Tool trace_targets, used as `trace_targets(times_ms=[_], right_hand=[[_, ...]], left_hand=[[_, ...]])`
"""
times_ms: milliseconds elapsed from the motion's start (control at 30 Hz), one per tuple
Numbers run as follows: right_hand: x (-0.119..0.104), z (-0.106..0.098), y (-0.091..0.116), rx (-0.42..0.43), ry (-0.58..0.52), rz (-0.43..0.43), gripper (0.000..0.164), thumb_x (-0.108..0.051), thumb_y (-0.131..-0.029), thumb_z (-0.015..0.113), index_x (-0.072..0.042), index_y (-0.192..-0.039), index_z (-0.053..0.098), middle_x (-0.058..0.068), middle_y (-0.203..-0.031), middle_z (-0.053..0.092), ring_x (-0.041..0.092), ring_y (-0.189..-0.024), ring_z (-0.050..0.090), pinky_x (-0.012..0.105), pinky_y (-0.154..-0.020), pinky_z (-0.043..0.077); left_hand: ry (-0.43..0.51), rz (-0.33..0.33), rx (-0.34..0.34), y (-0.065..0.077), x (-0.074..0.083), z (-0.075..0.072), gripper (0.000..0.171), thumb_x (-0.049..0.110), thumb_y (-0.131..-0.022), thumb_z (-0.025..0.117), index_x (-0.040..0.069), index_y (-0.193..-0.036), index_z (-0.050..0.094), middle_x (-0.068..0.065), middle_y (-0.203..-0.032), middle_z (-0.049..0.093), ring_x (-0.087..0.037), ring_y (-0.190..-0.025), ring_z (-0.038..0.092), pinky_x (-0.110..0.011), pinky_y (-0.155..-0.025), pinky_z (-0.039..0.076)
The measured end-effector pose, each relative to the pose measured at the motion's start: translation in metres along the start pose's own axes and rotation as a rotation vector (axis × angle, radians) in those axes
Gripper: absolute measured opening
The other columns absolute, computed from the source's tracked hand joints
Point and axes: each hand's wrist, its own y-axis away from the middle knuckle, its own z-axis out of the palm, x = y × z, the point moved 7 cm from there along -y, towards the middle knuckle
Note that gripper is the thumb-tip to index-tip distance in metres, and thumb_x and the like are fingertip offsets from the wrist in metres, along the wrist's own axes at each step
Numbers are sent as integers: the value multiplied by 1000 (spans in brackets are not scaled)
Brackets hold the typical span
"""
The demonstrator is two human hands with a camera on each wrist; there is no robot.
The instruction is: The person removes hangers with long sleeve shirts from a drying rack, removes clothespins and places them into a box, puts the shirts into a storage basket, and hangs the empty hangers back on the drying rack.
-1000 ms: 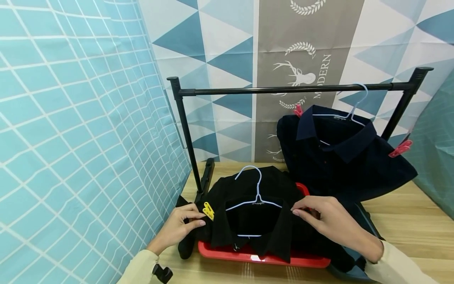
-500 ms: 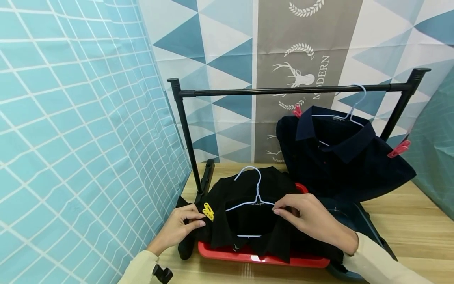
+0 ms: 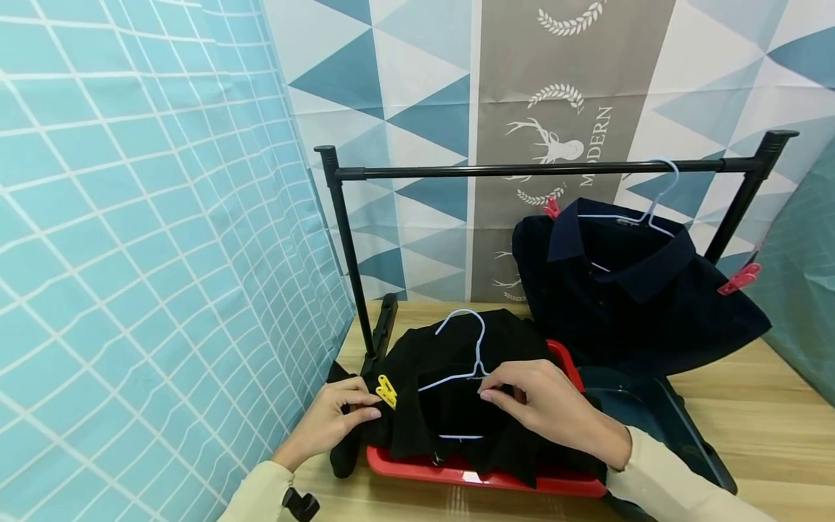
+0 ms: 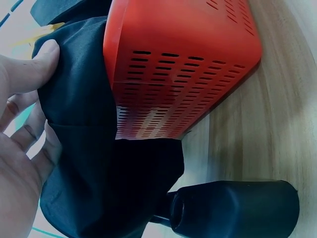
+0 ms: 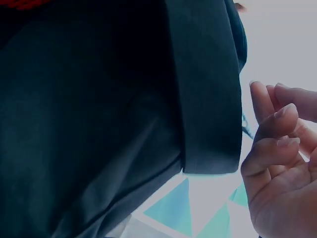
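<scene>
A black collared shirt [image 3: 417, 355] lies over a red basket [image 3: 450, 473], with a pale blue hanger [image 3: 478, 355] inside its collar. My left hand [image 3: 326, 424] pinches the shirt's left shoulder between thumb and fingers, beside a yellow clothespin [image 3: 386, 391] clipped there. In the left wrist view, that thumb [image 4: 47, 57] presses on the dark cloth. My right hand [image 3: 554, 409] is over the collar, its fingertips overlapping the hanger near the base of the hook. In the right wrist view its fingers [image 5: 272, 153] are loosely bent beside the collar, with nothing seen between them.
A black rack [image 3: 535, 171] stands behind the basket. From its bar hangs a navy shirt [image 3: 626, 312] on a blue hanger, with a pink clothespin [image 3: 740, 278] at each shoulder. A dark tray [image 3: 678, 435] sits at right on the wooden table [image 3: 770, 428].
My right hand has moved left from the shirt's right collar edge, across the hanger's arm, to near the hook's base. My left hand keeps its pinch at the yellow clothespin.
</scene>
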Motion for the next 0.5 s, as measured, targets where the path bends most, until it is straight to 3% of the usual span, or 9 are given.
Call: trace_targets(times_ms=[500], right_hand=[[-9,28,-26,-84,12,33,4,-21,-96,76,-23,-99,77,-14,-93,72,-3,-69,52,18,-60,47]], left_hand=[[-9,-5,11,0,0,2,16,-7,-84,79,1,-97,82,0,-79,62,-16,-68,55,-24,-61,46]])
